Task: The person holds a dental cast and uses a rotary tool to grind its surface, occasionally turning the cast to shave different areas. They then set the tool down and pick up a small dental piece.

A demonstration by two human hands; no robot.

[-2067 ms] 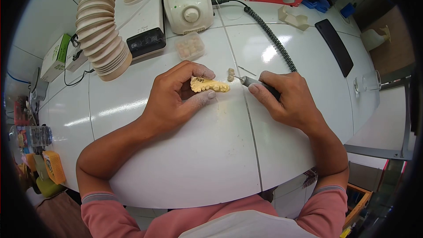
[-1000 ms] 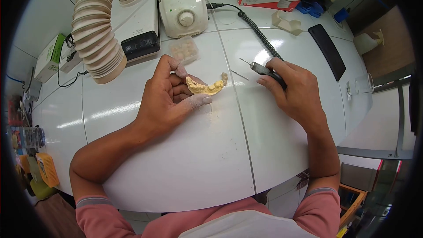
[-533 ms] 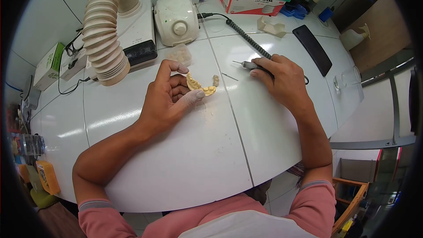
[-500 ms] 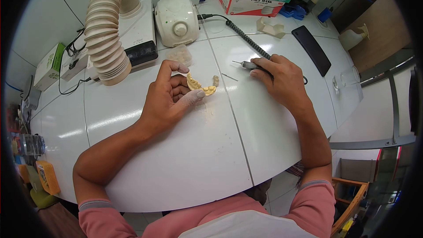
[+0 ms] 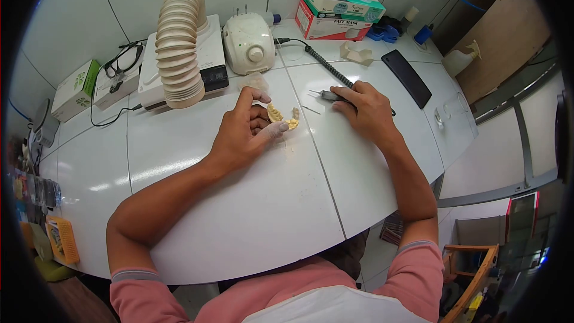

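Observation:
My left hand (image 5: 239,134) is closed on a yellow dental cast (image 5: 275,112), a curved arch with tooth shapes, held between thumb and fingers just above the table. White dust coats the thumb and fingertip. Close to the cast's right end is a small greyish tooth-shaped piece (image 5: 295,113). A thin metal bur (image 5: 311,110) lies on the table between my hands. My right hand (image 5: 368,110) grips a grey rotary handpiece (image 5: 330,96), its thin tip pointing left toward the cast, apart from it. My right fingers partly hide the handpiece body.
Behind my hands stand a white control unit (image 5: 249,45) with a coiled cord (image 5: 329,64), and a ribbed suction hose (image 5: 179,48). Face mask boxes (image 5: 335,21), a black phone-like slab (image 5: 406,78) and a clear cup (image 5: 455,106) sit to the right. A small clear container (image 5: 253,82) is behind my left hand.
The camera view has shifted, so the table and objects appear moved in the frame. Both hands keep their holds and have hardly moved relative to the table.

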